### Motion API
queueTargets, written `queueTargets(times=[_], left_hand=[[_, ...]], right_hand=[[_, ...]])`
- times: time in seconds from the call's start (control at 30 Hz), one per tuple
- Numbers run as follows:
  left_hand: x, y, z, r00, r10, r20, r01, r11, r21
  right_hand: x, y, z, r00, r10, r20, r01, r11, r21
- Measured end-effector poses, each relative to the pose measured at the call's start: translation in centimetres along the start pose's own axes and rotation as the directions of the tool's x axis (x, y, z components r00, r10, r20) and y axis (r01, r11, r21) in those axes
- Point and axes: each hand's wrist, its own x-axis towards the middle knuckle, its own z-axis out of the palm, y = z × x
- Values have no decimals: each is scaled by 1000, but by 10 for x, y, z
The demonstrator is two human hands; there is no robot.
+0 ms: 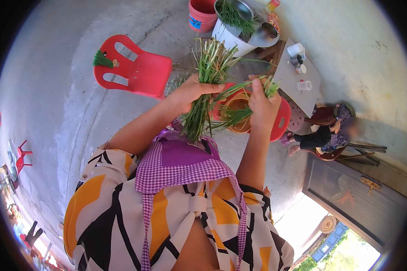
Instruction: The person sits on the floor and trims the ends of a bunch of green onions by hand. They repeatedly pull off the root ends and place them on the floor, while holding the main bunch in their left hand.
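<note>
My left hand [197, 90] grips a thick bunch of long green stalks [213, 66], probably chives or a similar leafy green. Their pale cut ends point away from me and the leaves hang towards my checked purple apron [186, 161]. To the right, my right hand [265, 105] is closed around a smaller bunch [239, 116], whose ends stick out above the fingers. Some leaves stretch between the two hands. Below them is a tan basket [238, 128], partly covered by the leaves and my right hand. It seems to rest on a red plastic chair [283, 118].
Another red plastic chair [152, 73] stands ahead to the left, a green cloth on its backrest. Beyond are a pink bucket [202, 18] and a white tub [224, 35] bearing metal bowls and greens. Cups stand on a table [291, 89] at right. A seated person [335, 127] is near the door [346, 193].
</note>
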Motion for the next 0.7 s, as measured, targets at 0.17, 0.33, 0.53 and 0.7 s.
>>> queueTargets(times=[0.17, 0.33, 0.53, 0.7], left_hand=[[3, 8, -19, 999, -17, 41, 17, 1000, 7], [4, 13, -22, 998, 41, 57, -45, 997, 57], [3, 14, -18, 989, 78, 125, -90, 991, 96], [6, 3, -1, 970, 216, 115, -227, 970, 93]], right_hand=[[0, -14, 7, 1000, -11, 9, 10, 996, 90], [-2, -13, 16, 999, -46, 2, 46, 994, 104], [-6, -12, 17, 995, -66, 80, 61, 996, 69], [-8, -4, 10, 992, -68, 108, 60, 995, 74]])
